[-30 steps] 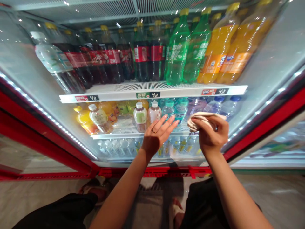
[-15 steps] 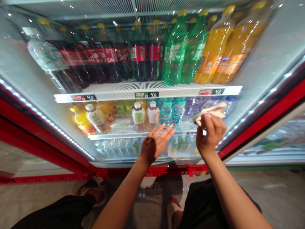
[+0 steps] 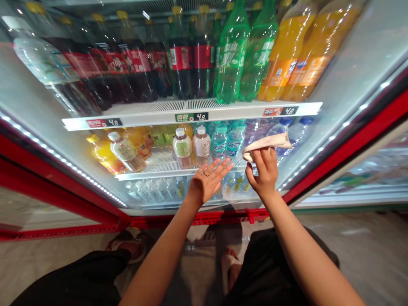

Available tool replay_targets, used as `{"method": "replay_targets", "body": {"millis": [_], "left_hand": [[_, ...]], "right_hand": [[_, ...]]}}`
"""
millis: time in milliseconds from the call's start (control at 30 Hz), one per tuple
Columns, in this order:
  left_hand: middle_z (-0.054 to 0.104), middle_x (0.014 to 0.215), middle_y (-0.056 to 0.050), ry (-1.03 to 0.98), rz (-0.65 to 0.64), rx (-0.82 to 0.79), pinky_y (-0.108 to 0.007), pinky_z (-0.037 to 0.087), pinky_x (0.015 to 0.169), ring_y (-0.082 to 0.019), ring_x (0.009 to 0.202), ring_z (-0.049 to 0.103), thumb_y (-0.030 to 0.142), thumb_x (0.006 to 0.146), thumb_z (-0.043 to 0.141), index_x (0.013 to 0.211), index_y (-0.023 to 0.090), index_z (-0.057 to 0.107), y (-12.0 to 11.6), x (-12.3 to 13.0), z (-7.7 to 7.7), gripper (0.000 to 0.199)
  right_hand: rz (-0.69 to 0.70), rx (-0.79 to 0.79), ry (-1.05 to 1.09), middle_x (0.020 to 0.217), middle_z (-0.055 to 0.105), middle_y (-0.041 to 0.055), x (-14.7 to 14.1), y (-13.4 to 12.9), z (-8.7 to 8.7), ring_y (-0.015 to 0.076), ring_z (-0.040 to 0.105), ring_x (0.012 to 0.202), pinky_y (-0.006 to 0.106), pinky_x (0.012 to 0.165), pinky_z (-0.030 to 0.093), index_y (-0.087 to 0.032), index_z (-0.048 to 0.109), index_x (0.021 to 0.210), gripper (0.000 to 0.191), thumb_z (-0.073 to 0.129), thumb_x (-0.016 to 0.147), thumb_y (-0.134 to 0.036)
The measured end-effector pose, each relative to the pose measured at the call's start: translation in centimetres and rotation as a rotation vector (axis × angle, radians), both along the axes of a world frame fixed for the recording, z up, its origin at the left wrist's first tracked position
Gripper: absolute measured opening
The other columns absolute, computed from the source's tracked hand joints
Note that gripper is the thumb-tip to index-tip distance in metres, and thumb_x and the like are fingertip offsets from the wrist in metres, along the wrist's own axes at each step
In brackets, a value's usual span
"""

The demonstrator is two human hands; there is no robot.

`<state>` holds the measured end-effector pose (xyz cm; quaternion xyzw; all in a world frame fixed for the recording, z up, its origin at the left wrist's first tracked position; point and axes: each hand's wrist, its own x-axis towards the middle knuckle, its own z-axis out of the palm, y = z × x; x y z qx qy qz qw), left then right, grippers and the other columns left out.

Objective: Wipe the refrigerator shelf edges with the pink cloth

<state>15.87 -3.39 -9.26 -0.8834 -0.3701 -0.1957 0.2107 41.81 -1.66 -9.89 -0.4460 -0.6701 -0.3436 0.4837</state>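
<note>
My right hand grips a folded pale cloth in front of the fridge's middle shelf, near blue-capped bottles on the right. To its left is my left hand, fingers stretched out and holding nothing, a ring on one finger. It hovers before the edge of the middle shelf, just below two white-capped bottles and the teal-capped bottles. Whether its fingertips touch anything, I cannot tell.
Above, an upper shelf with price tags holds cola, green and orange bottles. Small water bottles line the bottom shelf. Red door frames flank the opening. My feet are on the floor below.
My right hand has moved left with the cloth, which now lies flatter across the fingers. My left hand stays nearly in place. The view has shifted, so the shelves sit slightly higher.
</note>
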Motion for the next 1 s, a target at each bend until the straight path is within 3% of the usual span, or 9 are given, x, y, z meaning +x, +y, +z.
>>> {"method": "replay_targets", "body": {"millis": [100, 167, 267, 333, 433, 533, 767, 867, 1000], "left_hand": [[0.035, 0.176, 0.003, -0.032, 0.009, -0.045, -0.047, 0.044, 0.129, -0.026, 0.161, 0.043, 0.024, 0.107, 0.05, 0.175, 0.041, 0.008, 0.1, 0.0, -0.4, 0.081], [0.034, 0.177, 0.002, -0.05, 0.012, -0.048, -0.049, 0.042, 0.13, -0.027, 0.162, 0.043, 0.024, 0.108, 0.048, 0.175, 0.041, 0.005, 0.3, 0.1, -0.8, 0.081], [0.037, 0.176, -0.001, -0.072, 0.003, -0.008, -0.052, 0.037, 0.133, -0.029, 0.163, 0.041, 0.024, 0.106, 0.053, 0.175, 0.037, 0.01, 0.6, 0.3, -1.3, 0.082], [0.04, 0.175, -0.003, -0.094, -0.009, 0.027, -0.053, 0.032, 0.135, -0.029, 0.165, 0.037, 0.024, 0.105, 0.055, 0.175, 0.035, 0.017, 0.8, 0.4, -1.6, 0.08], [0.038, 0.176, -0.005, -0.105, -0.026, 0.025, -0.054, 0.022, 0.139, -0.026, 0.168, 0.028, 0.025, 0.105, 0.055, 0.176, 0.032, 0.019, 1.1, 0.5, -1.8, 0.079], [0.033, 0.179, -0.003, -0.111, -0.031, 0.008, -0.053, 0.017, 0.141, -0.024, 0.169, 0.025, 0.025, 0.107, 0.052, 0.176, 0.034, 0.012, 1.2, 0.3, -1.9, 0.08], [0.028, 0.182, -0.001, -0.097, -0.02, -0.029, -0.053, 0.016, 0.141, -0.023, 0.17, 0.019, 0.025, 0.108, 0.047, 0.175, 0.036, -0.003, 1.0, 0.3, -1.8, 0.084], [0.028, 0.182, -0.002, -0.112, -0.026, -0.014, -0.053, 0.016, 0.141, -0.024, 0.17, 0.021, 0.024, 0.107, 0.05, 0.176, 0.035, -0.001, 1.0, 0.4, -1.7, 0.086], [0.027, 0.182, -0.002, -0.109, -0.017, -0.026, -0.054, 0.017, 0.141, -0.027, 0.17, 0.021, 0.024, 0.103, 0.056, 0.176, 0.034, 0.0, 0.9, 0.4, -1.7, 0.093]], "right_hand": [[-0.028, -0.09, 0.034, 0.145, 0.072, 0.0144, 0.8, 0.1, -0.1, 0.0352, 0.058, 0.15, 0.065, 0.127, 0.044, -0.028, 0.062, 0.152, 0.051, 0.046, 0.104, -0.029], [-0.059, -0.07, 0.073, 0.15, 0.068, 0.0133, 1.0, 0.0, 0.3, 0.0325, 0.052, 0.155, 0.063, 0.13, 0.041, -0.029, 0.057, 0.157, 0.053, 0.041, 0.107, -0.028], [-0.033, -0.065, 0.124, 0.16, 0.059, 0.0137, 0.3, -0.3, 0.9, 0.0321, 0.045, 0.16, 0.067, 0.131, 0.036, -0.03, 0.047, 0.164, 0.058, 0.036, 0.108, -0.026], [-0.03, -0.162, 0.165, 0.164, 0.055, 0.0134, -0.5, -0.4, 1.1, 0.0339, 0.04, 0.163, 0.07, 0.131, 0.035, -0.029, 0.045, 0.166, 0.06, 0.035, 0.107, -0.026], [-0.039, -0.308, 0.126, 0.159, 0.061, 0.0095, -1.6, -0.4, 0.9, 0.0317, 0.043, 0.161, 0.066, 0.132, 0.034, -0.032, 0.056, 0.158, 0.054, 0.037, 0.107, -0.031], [-0.012, -0.319, 0.076, 0.156, 0.064, 0.0069, -1.3, -0.1, 0.8, 0.0271, 0.049, 0.157, 0.058, 0.134, 0.035, -0.033, 0.064, 0.15, 0.051, 0.031, 0.11, -0.033], [-0.027, -0.206, 0.177, 0.165, 0.054, 0.0126, -0.1, 0.1, 0.9, 0.0344, 0.039, 0.163, 0.068, 0.13, 0.034, -0.029, 0.049, 0.164, 0.055, 0.03, 0.113, -0.034], [0.001, -0.187, 0.145, 0.163, 0.057, 0.009, -0.7, 0.0, 1.0, 0.0296, 0.043, 0.162, 0.063, 0.132, 0.034, -0.032, 0.051, 0.161, 0.056, 0.024, 0.113, -0.031], [-0.036, -0.296, 0.135, 0.164, 0.057, 0.0059, -0.7, -0.2, 1.4, 0.0267, 0.045, 0.161, 0.058, 0.133, 0.036, -0.034, 0.052, 0.16, 0.056, 0.025, 0.111, -0.029]]}}
